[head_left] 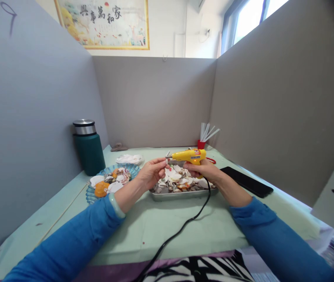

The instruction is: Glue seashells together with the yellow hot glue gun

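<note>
My right hand (pixel 203 169) grips a yellow hot glue gun (pixel 188 156), its nozzle pointing left. A black cord runs from the grip down to the table's front edge. Right at the nozzle, my left hand (pixel 152 172) pinches a small whitish piece (pixel 167 161), too small to identify but perhaps a shell. Below both hands lies a metal tray (pixel 181 196) heaped with shells (pixel 175 178). Beside my left forearm, a blue scalloped plate (pixel 89 195) bears larger white, orange and striped shells (pixel 101 188), partly hidden by the arm.
A green thermos (pixel 89 152) stands at the left partition. White glue sticks (pixel 206 133) rise from a red cup (pixel 201 144) at the back right. A black phone-like slab (pixel 246 181) lies right of the tray. Behind the plate is a clear plastic packet (pixel 129 159). Grey partitions enclose three sides.
</note>
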Demonstrator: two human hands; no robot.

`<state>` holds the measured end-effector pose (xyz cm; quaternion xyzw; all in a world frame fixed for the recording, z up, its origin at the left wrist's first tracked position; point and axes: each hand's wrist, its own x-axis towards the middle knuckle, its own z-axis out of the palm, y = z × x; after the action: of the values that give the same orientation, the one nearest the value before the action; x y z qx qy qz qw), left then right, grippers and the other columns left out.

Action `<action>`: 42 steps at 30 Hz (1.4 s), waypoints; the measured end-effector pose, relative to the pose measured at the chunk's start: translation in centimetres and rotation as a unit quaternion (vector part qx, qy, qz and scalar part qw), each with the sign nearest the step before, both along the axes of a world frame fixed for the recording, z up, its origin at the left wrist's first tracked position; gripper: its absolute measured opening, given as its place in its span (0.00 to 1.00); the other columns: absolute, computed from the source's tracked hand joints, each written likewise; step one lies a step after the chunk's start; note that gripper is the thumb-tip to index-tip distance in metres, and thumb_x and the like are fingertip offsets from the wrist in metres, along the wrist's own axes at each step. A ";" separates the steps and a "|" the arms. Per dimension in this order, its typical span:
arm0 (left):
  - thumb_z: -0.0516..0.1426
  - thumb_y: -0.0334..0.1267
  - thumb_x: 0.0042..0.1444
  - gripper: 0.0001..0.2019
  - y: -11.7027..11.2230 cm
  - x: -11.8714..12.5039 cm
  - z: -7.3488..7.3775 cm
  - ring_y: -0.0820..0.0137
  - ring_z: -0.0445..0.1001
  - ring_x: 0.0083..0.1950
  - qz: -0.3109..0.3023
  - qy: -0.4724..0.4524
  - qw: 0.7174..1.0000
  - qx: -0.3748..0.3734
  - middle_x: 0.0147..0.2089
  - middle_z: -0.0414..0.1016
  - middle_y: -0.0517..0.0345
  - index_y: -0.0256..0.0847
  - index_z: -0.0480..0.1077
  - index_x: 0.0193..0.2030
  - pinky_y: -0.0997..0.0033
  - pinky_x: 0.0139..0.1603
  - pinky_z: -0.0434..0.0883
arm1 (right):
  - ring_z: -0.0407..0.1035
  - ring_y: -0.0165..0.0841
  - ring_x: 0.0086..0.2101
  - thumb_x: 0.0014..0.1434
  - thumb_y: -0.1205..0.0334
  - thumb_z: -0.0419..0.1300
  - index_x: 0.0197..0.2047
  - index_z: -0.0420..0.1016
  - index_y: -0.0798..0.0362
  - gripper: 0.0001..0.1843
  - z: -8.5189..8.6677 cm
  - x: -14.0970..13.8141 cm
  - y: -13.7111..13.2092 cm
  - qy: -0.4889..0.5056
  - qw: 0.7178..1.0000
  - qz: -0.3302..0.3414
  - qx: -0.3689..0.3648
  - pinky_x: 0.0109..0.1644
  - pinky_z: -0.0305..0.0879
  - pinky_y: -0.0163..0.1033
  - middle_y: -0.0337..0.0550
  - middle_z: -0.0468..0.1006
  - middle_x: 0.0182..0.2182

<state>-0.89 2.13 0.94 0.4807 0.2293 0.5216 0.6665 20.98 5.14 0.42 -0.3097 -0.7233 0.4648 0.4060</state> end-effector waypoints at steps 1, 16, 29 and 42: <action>0.65 0.32 0.43 0.11 0.0 0.0 0.0 0.85 0.60 0.16 -0.004 0.002 1.000 0.000 0.24 0.70 0.60 0.32 0.71 0.35 0.81 0.19 0.58 | 0.52 0.22 0.19 0.48 0.50 0.65 0.28 0.67 0.57 0.18 0.0 0.0 0.0 0.000 1.000 0.000 0.001 0.21 0.48 0.32 0.33 0.59 0.17; 0.64 0.31 0.44 0.10 0.1 0.0 -0.1 0.85 0.60 0.16 0.032 -0.022 0.999 -0.005 0.25 0.72 0.58 0.32 0.70 0.35 0.82 0.18 0.59 | 0.52 0.22 0.18 0.46 0.49 0.65 0.26 0.65 0.56 0.19 0.1 -0.1 -0.2 -0.014 1.000 -0.001 0.001 0.21 0.48 0.32 0.32 0.59 0.16; 0.65 0.33 0.43 0.13 0.3 -0.1 -0.3 0.84 0.62 0.16 0.036 -0.005 0.999 0.006 0.26 0.72 0.58 0.32 0.71 0.36 0.81 0.19 0.60 | 0.53 0.22 0.18 0.47 0.49 0.65 0.27 0.67 0.56 0.19 0.1 -0.1 -0.2 -0.012 1.000 -0.013 0.008 0.22 0.49 0.32 0.32 0.60 0.16; 0.66 0.38 0.39 0.17 0.7 0.1 -0.9 0.82 0.62 0.16 0.173 0.041 0.983 0.053 0.26 0.75 0.55 0.32 0.70 0.35 0.80 0.19 0.58 | 0.54 0.23 0.16 0.47 0.45 0.63 0.29 0.68 0.55 0.20 0.0 -0.1 0.1 -0.073 0.994 -0.050 0.070 0.20 0.50 0.33 0.33 0.62 0.15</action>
<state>-0.78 2.82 0.04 0.4897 0.3074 0.6204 0.5300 20.90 5.21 0.37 -0.3494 -0.7651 0.3687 0.3956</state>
